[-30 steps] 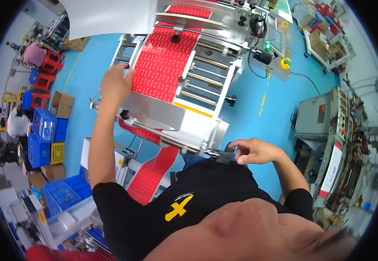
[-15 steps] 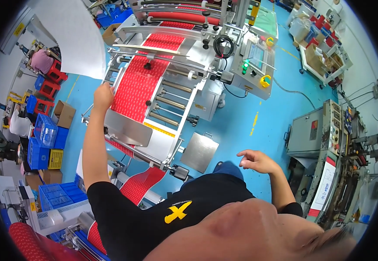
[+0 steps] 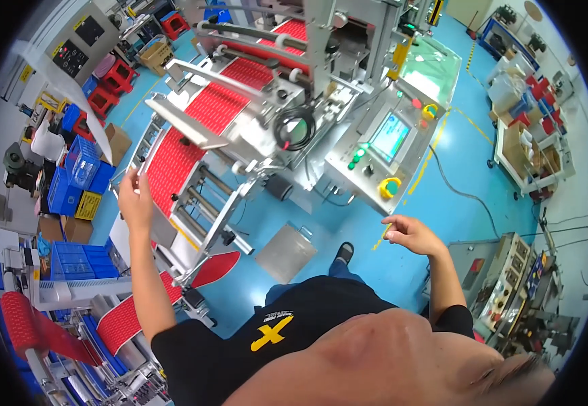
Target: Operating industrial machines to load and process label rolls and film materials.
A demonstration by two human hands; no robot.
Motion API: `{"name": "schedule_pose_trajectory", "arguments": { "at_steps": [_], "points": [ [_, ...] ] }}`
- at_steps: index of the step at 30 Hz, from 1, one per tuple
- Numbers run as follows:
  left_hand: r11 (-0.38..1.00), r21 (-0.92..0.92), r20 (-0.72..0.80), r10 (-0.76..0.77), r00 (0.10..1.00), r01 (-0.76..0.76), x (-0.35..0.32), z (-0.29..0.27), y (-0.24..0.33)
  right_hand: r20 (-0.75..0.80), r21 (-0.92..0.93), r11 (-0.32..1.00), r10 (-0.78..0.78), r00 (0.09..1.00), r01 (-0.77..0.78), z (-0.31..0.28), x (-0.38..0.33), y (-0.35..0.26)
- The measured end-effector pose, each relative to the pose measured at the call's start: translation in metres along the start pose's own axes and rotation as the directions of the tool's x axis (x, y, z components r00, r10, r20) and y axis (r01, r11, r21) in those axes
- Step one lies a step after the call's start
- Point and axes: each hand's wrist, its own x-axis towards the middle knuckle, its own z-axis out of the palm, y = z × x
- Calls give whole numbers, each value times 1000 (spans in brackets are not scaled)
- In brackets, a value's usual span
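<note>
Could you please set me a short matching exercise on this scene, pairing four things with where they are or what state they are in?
Things:
1. left hand
2. right hand
3. red web
4. control panel

Places or states:
A. free in the air above the blue floor, holding nothing
B. at the near edge of the red web
C. lying along the machine's metal bed
D. on the machine's side, carrying a lit screen

Pairs: 1-B, 2-A, 3-C, 4-D

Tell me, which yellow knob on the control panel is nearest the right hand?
The lower yellow knob, at the panel's near corner; the other sits farther from the right hand.
</note>
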Motion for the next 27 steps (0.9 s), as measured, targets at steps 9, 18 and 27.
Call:
{"name": "schedule_pose_trajectory", "arguments": {
  "at_steps": [9, 18, 27],
  "points": [
    [758, -523, 98, 508, 856, -390, -84, 64, 229, -74, 113, 994, 3, 997, 5, -57, 3, 8],
    [722, -663, 295, 497, 816, -200, -106, 165, 327, -45, 113, 993, -12, 999, 17, -139, 2, 33],
    [896, -421, 386, 38, 922, 140, -139, 257, 403, 29, -263, 960, -90, 995, 95, -269, 102, 96]
  ]
}}
